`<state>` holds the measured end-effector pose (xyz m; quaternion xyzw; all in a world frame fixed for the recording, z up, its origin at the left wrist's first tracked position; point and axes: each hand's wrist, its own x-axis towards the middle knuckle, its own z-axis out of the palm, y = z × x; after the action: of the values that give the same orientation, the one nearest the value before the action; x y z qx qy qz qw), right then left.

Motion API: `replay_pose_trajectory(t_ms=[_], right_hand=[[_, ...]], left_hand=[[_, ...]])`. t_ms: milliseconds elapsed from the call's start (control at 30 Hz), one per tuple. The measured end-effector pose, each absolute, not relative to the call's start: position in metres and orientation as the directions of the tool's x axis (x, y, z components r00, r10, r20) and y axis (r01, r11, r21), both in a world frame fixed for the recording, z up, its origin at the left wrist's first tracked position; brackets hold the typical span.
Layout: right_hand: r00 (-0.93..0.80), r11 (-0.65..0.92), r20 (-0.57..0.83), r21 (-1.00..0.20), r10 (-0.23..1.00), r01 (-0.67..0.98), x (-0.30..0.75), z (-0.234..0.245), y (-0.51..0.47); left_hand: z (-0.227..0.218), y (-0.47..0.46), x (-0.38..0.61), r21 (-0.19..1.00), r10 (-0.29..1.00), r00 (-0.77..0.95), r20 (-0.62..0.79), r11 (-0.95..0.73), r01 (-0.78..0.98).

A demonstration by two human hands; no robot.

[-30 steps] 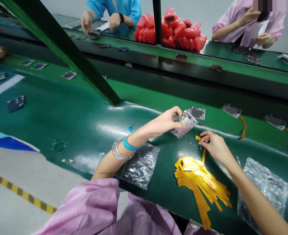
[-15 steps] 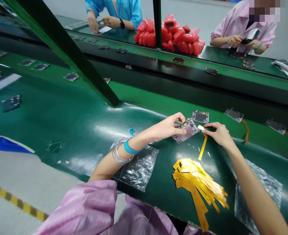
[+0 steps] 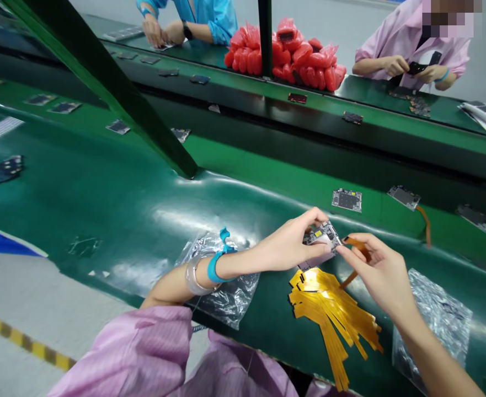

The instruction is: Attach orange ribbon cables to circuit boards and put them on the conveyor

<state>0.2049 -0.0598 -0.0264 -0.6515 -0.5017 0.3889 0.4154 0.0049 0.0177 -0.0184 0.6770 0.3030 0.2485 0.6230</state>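
Note:
My left hand [image 3: 294, 242], with a blue wrist strap [image 3: 214, 267], grips a small circuit board [image 3: 329, 236] by its edges, thumb across its face. The board is tilted and has a yellow square on it. Close against its right end, my right hand [image 3: 381, 270] pinches an orange flex cable [image 3: 349, 280] between thumb and fingers. The cable's dark end is beside the board's edge; whether they touch I cannot tell. Just below both hands lies a fanned pile of orange flex cables [image 3: 329, 309].
Another circuit board [image 3: 347, 200] lies on the green belt [image 3: 243, 165], with cabled boards [image 3: 404, 197] to its right. Plastic bags [image 3: 230, 303] flank the cable pile. A green post [image 3: 143, 116] slants at left. Across the line, two people handle parts beside red bundles [image 3: 284, 55].
The circuit board has come down toward me in my left hand. My right hand has lowered too, and the cable is now bent up at the board's edge, its pale tab out of sight.

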Motion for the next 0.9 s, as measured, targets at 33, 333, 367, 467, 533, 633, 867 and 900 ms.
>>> replay_pose_trajectory(t_ms=[33,333,367,467,533,633,867,900], right_hand=[[0.231,-0.162,-0.086,-0.929,0.969,0.334,0.204,-0.027,-0.062],[0.334,-0.173,-0.021,-0.885,0.942,0.433,0.202,-0.031,-0.078],[0.330,-0.166,-0.011,-0.880,0.944,0.445,0.202,-0.032,-0.079],[0.280,-0.109,0.043,-0.858,0.959,0.502,0.204,-0.039,-0.083],[0.242,-0.046,0.104,-0.838,0.965,0.544,0.205,-0.043,-0.087],[0.231,-0.008,0.131,-0.854,0.964,0.520,0.207,-0.041,-0.095],[0.096,-0.386,-0.375,-0.908,0.922,0.163,0.204,-0.005,-0.109],[0.094,-0.414,-0.403,-0.890,0.910,0.191,0.203,-0.003,-0.109]], left_hand=[[-0.016,0.014,0.005,0.990,0.726,0.687,-0.035,-0.071,0.126],[-0.002,-0.004,0.005,0.942,0.724,0.689,-0.032,-0.208,0.262],[-0.002,-0.005,0.005,0.942,0.720,0.693,-0.038,-0.205,0.265],[-0.006,-0.006,0.005,0.951,0.709,0.703,-0.062,-0.172,0.258],[-0.012,-0.005,0.007,0.973,0.694,0.712,-0.112,-0.069,0.220],[-0.018,0.001,0.010,0.967,0.647,0.721,-0.250,0.207,0.149],[-0.010,0.014,0.011,0.946,0.548,0.771,-0.325,0.198,0.258],[-0.009,0.014,0.009,0.947,0.526,0.787,-0.322,0.173,0.271]])
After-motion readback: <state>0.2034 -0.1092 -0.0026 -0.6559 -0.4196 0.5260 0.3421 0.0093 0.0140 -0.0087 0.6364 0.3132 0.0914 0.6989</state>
